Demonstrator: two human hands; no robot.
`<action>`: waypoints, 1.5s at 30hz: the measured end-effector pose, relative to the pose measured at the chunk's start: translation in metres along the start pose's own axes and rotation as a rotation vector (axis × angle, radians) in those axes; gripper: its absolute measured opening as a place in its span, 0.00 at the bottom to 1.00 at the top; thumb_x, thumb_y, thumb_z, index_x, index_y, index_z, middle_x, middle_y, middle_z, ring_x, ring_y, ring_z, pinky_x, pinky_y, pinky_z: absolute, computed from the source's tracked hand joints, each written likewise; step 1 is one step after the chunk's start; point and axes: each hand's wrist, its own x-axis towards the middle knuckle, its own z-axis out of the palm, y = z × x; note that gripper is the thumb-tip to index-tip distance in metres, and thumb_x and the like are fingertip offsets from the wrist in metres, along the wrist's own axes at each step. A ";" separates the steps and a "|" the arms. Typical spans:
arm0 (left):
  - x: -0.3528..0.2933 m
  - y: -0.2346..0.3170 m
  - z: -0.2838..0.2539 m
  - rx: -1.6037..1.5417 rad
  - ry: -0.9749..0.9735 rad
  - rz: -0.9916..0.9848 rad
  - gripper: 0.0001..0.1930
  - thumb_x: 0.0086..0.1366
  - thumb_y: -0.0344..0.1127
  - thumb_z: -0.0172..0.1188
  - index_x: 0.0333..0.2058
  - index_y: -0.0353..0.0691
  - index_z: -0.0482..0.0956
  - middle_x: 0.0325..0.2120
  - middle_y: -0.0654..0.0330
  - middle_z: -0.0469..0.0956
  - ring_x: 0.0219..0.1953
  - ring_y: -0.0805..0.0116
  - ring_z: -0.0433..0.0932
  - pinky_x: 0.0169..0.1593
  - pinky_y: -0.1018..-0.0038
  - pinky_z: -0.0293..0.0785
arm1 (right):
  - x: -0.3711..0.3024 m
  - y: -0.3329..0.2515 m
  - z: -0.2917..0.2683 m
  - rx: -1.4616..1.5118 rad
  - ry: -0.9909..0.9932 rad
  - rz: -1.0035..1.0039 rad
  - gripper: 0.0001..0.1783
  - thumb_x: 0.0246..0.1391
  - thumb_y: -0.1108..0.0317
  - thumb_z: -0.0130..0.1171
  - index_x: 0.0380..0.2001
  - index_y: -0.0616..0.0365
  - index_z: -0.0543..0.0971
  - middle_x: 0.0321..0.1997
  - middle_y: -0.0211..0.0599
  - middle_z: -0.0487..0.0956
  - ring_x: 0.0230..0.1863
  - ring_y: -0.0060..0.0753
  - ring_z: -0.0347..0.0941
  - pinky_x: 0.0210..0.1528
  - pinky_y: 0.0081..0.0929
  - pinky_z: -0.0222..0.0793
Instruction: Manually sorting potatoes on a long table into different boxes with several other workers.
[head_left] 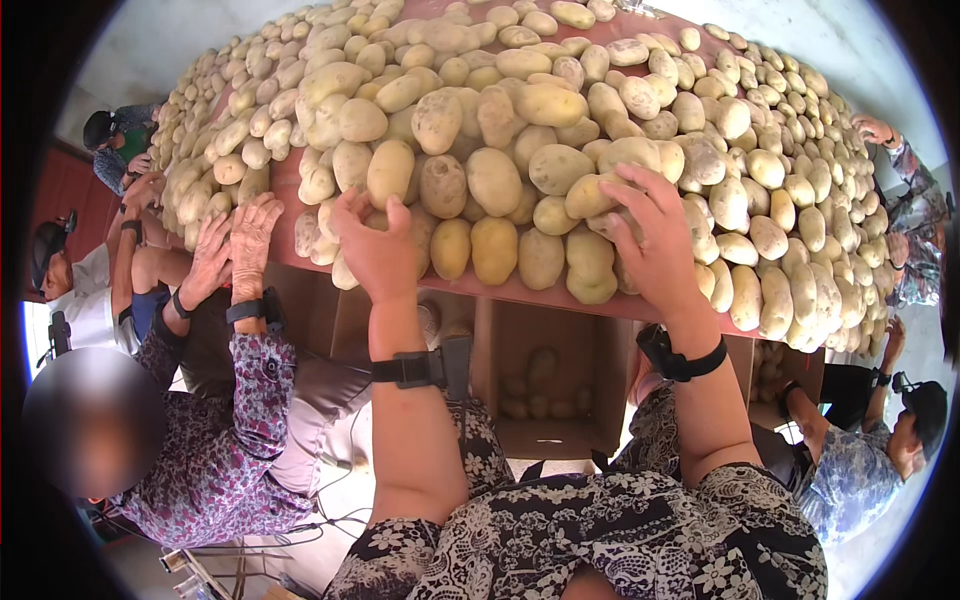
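Observation:
Pale yellow potatoes cover the red table in front of me. My left hand (378,250) is at the near edge of the pile, thumb and fingers curved apart, just below an upright oval potato (390,172). The thumb tip comes up to its lower end; part of another potato shows between thumb and fingers. Over to the right, my right hand (655,235) has its fingertips and thumb around the right end of a potato (588,198) lying on the others. Beneath it sits a knobbly potato (592,265) at the table edge. Both wrists wear black bands.
Below the red table edge (460,285) stands a cardboard box (550,345) with several potatoes inside. At my left a person in a patterned sleeve has both hands (240,245) at the pile. Other people work along both sides. Cables (320,520) lie on the floor at left.

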 end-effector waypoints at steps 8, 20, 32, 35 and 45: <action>0.004 -0.010 -0.002 0.063 -0.103 0.102 0.33 0.59 0.37 0.69 0.61 0.35 0.68 0.46 0.48 0.80 0.51 0.48 0.76 0.57 0.56 0.70 | -0.001 0.000 -0.001 0.006 -0.006 0.005 0.23 0.51 0.78 0.65 0.52 0.52 0.81 0.61 0.41 0.76 0.63 0.50 0.70 0.64 0.43 0.67; -0.004 0.006 -0.008 -0.253 -0.079 -0.029 0.33 0.54 0.37 0.70 0.58 0.35 0.71 0.53 0.43 0.74 0.56 0.44 0.71 0.60 0.53 0.65 | -0.003 0.002 -0.001 0.014 -0.001 -0.003 0.23 0.51 0.78 0.65 0.52 0.52 0.81 0.61 0.42 0.75 0.63 0.51 0.71 0.64 0.43 0.68; -0.021 0.000 0.014 0.285 -0.054 0.129 0.31 0.68 0.47 0.60 0.65 0.38 0.66 0.64 0.44 0.67 0.72 0.41 0.54 0.73 0.48 0.44 | -0.001 0.000 0.003 0.018 0.003 0.010 0.24 0.50 0.79 0.65 0.53 0.52 0.80 0.61 0.42 0.75 0.62 0.51 0.71 0.63 0.43 0.68; -0.022 0.005 0.016 0.251 -0.045 0.110 0.30 0.69 0.46 0.59 0.64 0.38 0.67 0.64 0.44 0.67 0.71 0.42 0.55 0.73 0.48 0.45 | -0.001 -0.001 0.002 0.020 -0.004 0.012 0.26 0.50 0.79 0.65 0.54 0.53 0.80 0.61 0.43 0.75 0.62 0.51 0.71 0.64 0.43 0.67; -0.024 0.009 0.019 0.189 -0.012 0.099 0.29 0.67 0.42 0.63 0.63 0.37 0.68 0.61 0.43 0.68 0.68 0.40 0.59 0.70 0.45 0.49 | 0.000 -0.002 0.004 -0.110 -0.007 0.022 0.31 0.46 0.79 0.64 0.57 0.52 0.77 0.58 0.44 0.75 0.60 0.52 0.70 0.63 0.45 0.67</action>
